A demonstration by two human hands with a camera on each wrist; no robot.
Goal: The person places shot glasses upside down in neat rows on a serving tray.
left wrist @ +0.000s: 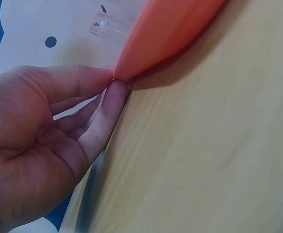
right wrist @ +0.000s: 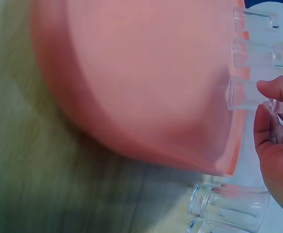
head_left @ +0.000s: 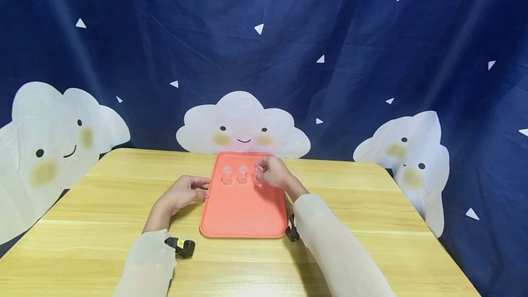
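A coral-coloured tray (head_left: 243,214) lies lengthwise on the table. My left hand (head_left: 185,194) is at its left edge; in the left wrist view the thumb (left wrist: 113,99) and fingers pinch the tray's rim (left wrist: 127,63). Three small clear glasses stand in a row across the tray's far part: a left glass (head_left: 227,175), a middle glass (head_left: 242,175) and a right glass (right wrist: 243,94). My right hand (head_left: 273,172) pinches the upper part of the right glass between thumb and fingers. Its base seems to be at the tray's surface, but contact cannot be told.
More clear glasses (right wrist: 236,206) stand on the table to the right of the tray, faint in the head view. The wooden table (head_left: 371,223) ends at a dark blue curtain (head_left: 247,49) with cloud faces. A black wrist camera (head_left: 181,246) sits by the left sleeve.
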